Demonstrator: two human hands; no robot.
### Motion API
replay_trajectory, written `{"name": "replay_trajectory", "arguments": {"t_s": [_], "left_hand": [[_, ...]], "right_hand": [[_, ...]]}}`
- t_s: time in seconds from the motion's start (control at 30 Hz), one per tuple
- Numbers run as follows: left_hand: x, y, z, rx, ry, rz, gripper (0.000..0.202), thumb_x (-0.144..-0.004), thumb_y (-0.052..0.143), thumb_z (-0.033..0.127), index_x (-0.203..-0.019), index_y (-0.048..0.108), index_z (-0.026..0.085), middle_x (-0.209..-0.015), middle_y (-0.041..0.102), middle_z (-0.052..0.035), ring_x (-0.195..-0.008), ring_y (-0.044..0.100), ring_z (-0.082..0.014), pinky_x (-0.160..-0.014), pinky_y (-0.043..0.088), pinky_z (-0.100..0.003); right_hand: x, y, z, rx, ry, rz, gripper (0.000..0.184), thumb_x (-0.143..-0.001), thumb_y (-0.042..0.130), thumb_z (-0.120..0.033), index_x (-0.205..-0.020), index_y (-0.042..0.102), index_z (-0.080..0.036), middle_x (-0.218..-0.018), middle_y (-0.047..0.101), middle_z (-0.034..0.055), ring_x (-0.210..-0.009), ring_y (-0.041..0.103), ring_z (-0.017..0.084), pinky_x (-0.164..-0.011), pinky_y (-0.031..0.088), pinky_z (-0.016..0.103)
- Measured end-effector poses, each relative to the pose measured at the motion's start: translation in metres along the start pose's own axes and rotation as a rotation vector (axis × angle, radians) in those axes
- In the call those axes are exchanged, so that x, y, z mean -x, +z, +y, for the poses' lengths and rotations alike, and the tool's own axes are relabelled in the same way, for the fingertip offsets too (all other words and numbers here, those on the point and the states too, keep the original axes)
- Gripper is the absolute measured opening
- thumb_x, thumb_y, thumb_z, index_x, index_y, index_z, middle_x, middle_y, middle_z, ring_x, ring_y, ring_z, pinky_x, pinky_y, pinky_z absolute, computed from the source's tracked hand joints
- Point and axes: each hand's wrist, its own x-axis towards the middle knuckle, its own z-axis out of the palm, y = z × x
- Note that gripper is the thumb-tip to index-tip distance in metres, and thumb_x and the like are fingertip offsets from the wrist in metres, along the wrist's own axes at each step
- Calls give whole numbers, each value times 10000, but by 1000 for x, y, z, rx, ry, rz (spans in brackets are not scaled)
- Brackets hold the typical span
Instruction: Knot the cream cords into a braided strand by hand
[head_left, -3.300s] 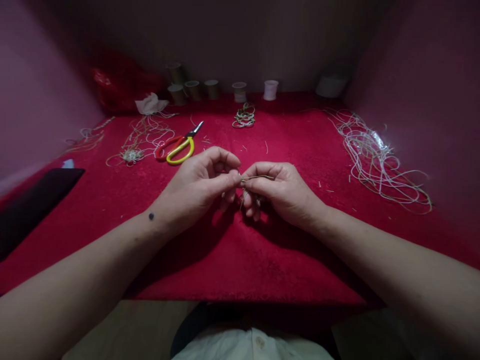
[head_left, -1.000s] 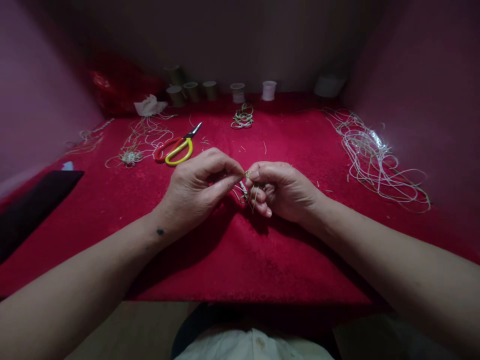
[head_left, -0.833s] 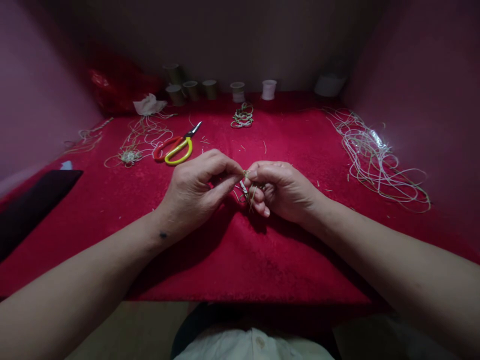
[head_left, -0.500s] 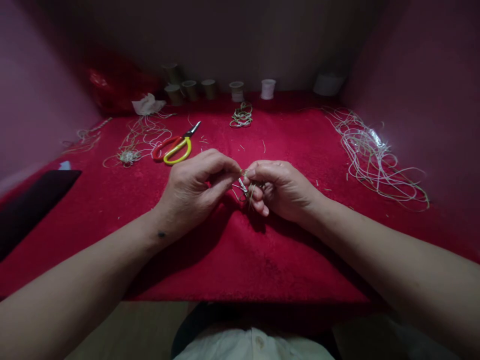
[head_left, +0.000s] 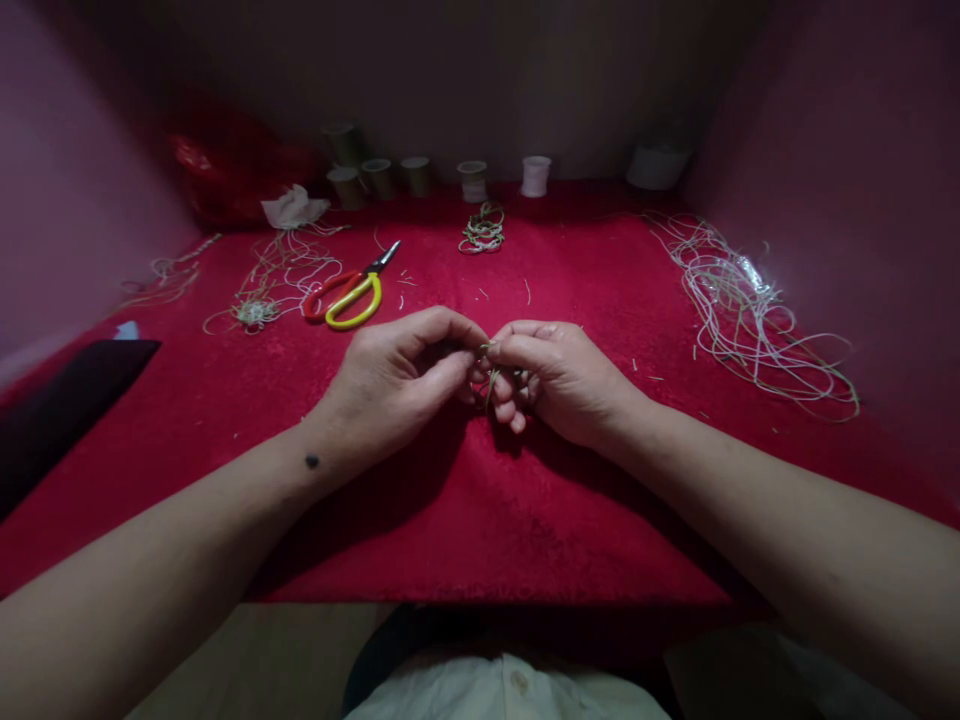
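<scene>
A thin green cord (head_left: 492, 380) is bunched between my two hands, above the middle of the red cloth. My left hand (head_left: 416, 360) is closed in a pinch at the cord's left side, thumb and index finger nearly meeting the other hand. My right hand (head_left: 547, 370) pinches the cord between thumb and index finger, with its other fingers curled beneath and strands hanging over them. Fingers hide most of the small piece. Scissors (head_left: 352, 290) with one red and one yellow handle lie beyond my left hand, blades pointing away.
Tangled cords lie at right (head_left: 750, 310) and at left (head_left: 259, 312). A small knotted bundle (head_left: 482, 230) sits at the back, before several thread spools (head_left: 535, 177). A dark object (head_left: 75, 420) rests at the left edge; cord snippets are scattered about.
My left fingers have shifted slightly down and curled in closer to my right fingertips. The white braided bit seen earlier between the hands is now covered.
</scene>
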Motion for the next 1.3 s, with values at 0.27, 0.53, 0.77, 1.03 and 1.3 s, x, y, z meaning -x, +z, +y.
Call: {"name": "replay_trajectory", "arguments": {"t_s": [0.27,0.53,0.77,1.03,1.3], "left_hand": [[1,2,-4,-127,48,57,115,-799,607,213,-864,645,126,-716,686,-28,-593,646,-130,-567,533,-245],[1,1,-2,-113,53,90,42,-802,603,163,-814,643,155,-639,656,20,-567,625,-104,-566,506,-214],[-4,-7,7,-43,-56,129,30,-772,639,180,-754,664,180,-664,627,18,-573,559,-96,-528,448,-222],[2,-5,-3,-403,372,142,75,-818,606,179,-818,647,241,-812,589,-21,-774,571,-153,-676,472,-307],[4,-5,-3,-453,489,67,120,-835,576,135,-876,639,229,-943,640,-17,-849,618,-134,-753,499,-275]], "right_hand": [[0,2,0,4,-9,18,106,-764,555,-157,-660,539,-146,-500,570,-29,-391,547,98,-332,444,185],[1,4,0,32,10,21,129,-788,555,-164,-662,533,-147,-501,564,-30,-398,551,103,-334,444,189],[1,2,1,-27,-22,6,67,-772,553,-144,-705,558,-142,-517,585,-24,-405,560,103,-358,457,193],[-2,-2,0,-157,-55,14,63,-754,544,-157,-720,587,-127,-530,581,-22,-419,561,103,-364,453,194],[-3,0,0,-130,-46,11,70,-770,539,-163,-709,559,-135,-522,577,-20,-422,564,108,-370,454,200]]}}
